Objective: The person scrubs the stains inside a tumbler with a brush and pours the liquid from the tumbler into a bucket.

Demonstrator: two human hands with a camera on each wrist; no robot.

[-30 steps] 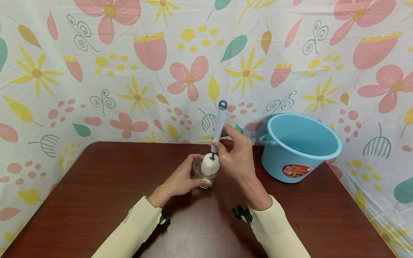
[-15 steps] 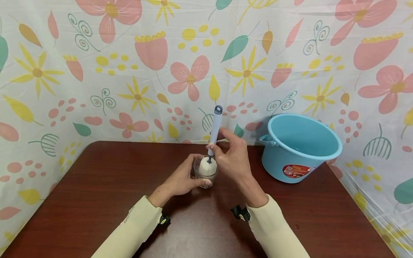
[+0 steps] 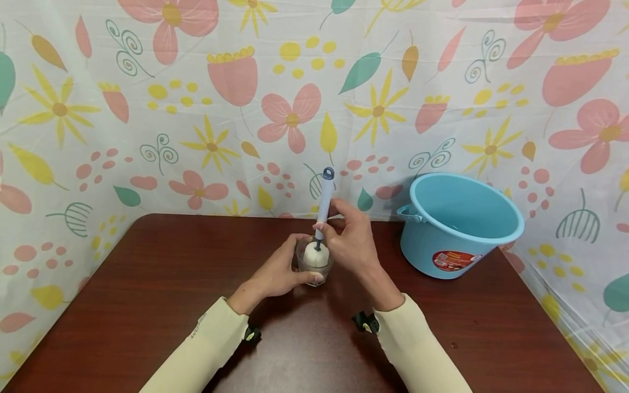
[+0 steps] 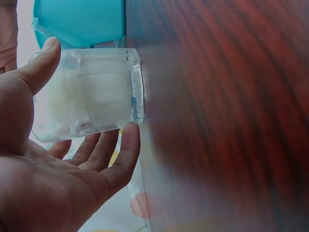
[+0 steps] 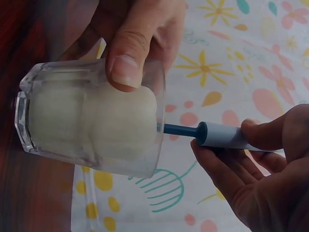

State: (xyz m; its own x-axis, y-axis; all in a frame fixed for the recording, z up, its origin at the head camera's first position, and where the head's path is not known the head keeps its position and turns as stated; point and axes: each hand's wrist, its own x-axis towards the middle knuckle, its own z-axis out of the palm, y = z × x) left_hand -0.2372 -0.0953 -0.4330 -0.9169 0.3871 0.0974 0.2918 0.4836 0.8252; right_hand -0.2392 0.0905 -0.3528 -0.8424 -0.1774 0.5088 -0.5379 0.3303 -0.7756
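A clear glass (image 5: 26, 121) stands upright on the dark wooden table (image 3: 167, 273). My left hand (image 3: 280, 270) grips it from the left, thumb on the near side and fingers behind. Inside the glass is the white sponge head (image 5: 123, 128) of a cup brush (image 3: 325, 202); seen through the wall, it reaches down towards the base. The brush has a dark blue stem and a pale blue-grey handle with a looped end. My right hand (image 3: 355, 240) pinches the lower handle between thumb and fingers, just above the stem. The handle leans slightly right at its top.
A light blue bucket (image 3: 417, 245) with a red label stands at the table's back right, its handle lug towards my right hand. A white floral cloth (image 3: 221, 125) hangs behind the table and along its sides.
My right hand has moved down and slightly left, pushing the brush's sponge deeper into the glass. My left hand keeps its grip and the glass stays in place.
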